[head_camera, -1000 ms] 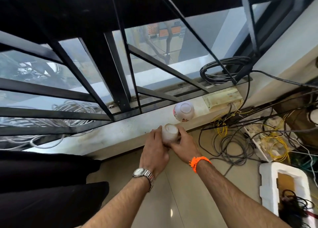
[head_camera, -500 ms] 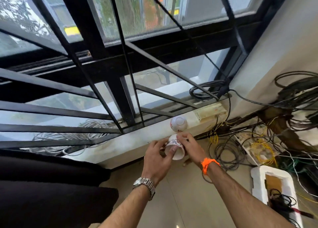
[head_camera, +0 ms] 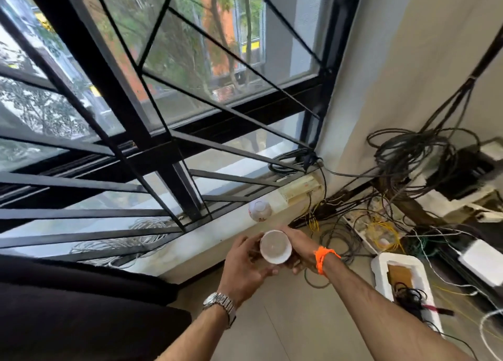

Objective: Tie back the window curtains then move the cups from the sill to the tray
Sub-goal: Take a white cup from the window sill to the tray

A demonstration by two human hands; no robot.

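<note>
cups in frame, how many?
2. One cup held between left hand and right hand; other cup upside down on the sill. None else visible.

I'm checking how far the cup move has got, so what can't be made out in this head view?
- Tray: not in the head view, so its place is unknown.
- Curtains: none recognisable; tie-back cannot be judged.
- Held cup: its outer wall is covered by the left hand and right hand.
- Second cup on the sill: blurred, pattern unreadable.
</note>
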